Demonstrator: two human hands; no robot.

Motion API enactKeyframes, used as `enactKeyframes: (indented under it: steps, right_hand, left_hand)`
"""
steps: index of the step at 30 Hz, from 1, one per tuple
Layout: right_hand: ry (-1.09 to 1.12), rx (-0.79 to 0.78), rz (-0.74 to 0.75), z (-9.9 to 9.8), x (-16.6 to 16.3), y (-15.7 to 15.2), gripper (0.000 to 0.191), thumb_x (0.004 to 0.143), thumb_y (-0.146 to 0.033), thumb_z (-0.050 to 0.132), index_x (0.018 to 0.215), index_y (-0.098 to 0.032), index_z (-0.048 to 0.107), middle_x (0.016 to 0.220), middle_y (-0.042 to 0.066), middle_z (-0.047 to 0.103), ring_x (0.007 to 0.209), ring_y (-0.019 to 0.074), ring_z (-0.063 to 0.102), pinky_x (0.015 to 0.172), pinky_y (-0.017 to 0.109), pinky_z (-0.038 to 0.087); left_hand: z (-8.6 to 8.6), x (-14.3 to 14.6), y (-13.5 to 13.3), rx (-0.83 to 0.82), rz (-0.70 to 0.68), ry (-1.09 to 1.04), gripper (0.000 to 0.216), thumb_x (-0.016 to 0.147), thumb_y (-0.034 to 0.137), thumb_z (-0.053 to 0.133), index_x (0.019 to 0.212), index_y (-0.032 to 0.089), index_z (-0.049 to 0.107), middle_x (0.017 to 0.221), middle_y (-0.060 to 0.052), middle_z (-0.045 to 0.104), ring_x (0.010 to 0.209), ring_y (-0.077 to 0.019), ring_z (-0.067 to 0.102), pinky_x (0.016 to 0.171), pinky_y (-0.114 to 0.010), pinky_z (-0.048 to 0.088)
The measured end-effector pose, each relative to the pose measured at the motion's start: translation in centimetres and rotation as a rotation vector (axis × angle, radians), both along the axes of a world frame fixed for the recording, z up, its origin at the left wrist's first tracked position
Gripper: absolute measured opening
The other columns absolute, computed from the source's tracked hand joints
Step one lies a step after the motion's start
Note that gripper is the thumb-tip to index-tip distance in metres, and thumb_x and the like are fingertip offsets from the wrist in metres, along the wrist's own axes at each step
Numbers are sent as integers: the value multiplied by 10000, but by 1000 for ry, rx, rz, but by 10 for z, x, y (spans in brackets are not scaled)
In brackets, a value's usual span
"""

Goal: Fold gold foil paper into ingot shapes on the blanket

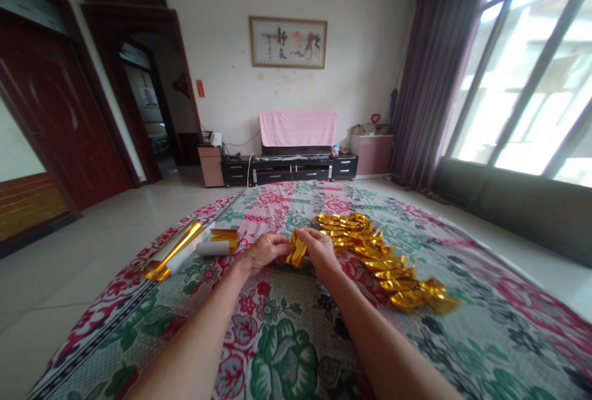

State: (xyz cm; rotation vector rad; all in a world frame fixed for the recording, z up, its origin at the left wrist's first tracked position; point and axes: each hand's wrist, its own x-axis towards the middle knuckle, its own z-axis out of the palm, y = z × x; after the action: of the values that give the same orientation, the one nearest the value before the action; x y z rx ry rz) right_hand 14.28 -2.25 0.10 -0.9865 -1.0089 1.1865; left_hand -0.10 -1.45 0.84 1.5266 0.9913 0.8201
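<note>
Far L on the flowered cloth (284,357) I see a long curled foil sheet (181,254), gold & white, w/ a shorter curled sheet (215,248) just beside it. Next, L hand (264,253), thumb & fingertips pinching the L side of the gold foil piece (296,253), which sits creased between the hands nr mid-table; can't tell if it touches the cloth. Thin stuff, I'd guess, so light, even pressure beats a hard squeeze, & creases s/b parallel. R hand (321,252) grips the other side, fingers over the top; hold both sides level or it may twist/tear. Far R, overlapping folded gold pieces (396,270) run slantwise: handy ref for shape, but mind the R forearm.
</note>
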Motion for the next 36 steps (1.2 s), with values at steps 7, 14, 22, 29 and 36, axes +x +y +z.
enactKeyframes:
  steps: [7,14,22,29,36]
  right_hand:
    - [-9,17,4,0,0,0,282,565,-405,642,645,-135,619,490,-24,539,446,82,458,443,190,357]
    - [-6,25,-3,0,0,0,258,576,-389,636,622,-138,604,469,-42,500,425,68,420,430,186,331]
    - [-27,80,39,-4,1,-1,271,603,-393,648,727,-156,612,542,-36,560,468,83,486,459,188,372]
    - [-31,91,35,-10,1,4,349,538,-406,691,780,-164,623,593,-21,611,485,100,534,487,209,418]
    - [-3,75,63,-8,3,2,385,526,-447,693,782,-166,632,610,-6,628,525,128,557,514,230,431]
  left_hand:
    - [-5,-1,3,12,-1,-13,310,622,399,671,734,112,638,545,18,548,489,-72,434,509,-209,326]
    - [-4,3,2,-9,47,-10,298,599,372,685,744,114,650,546,22,552,480,-69,431,503,-208,329]
    - [-1,6,0,11,112,18,240,616,340,645,702,116,645,509,23,539,461,-74,430,488,-212,322]
    - [0,7,-2,35,110,25,195,636,308,594,657,117,622,497,27,510,460,-73,415,481,-211,301]
    - [1,9,-3,34,96,22,218,633,328,592,679,118,629,513,20,514,472,-78,409,493,-222,299]
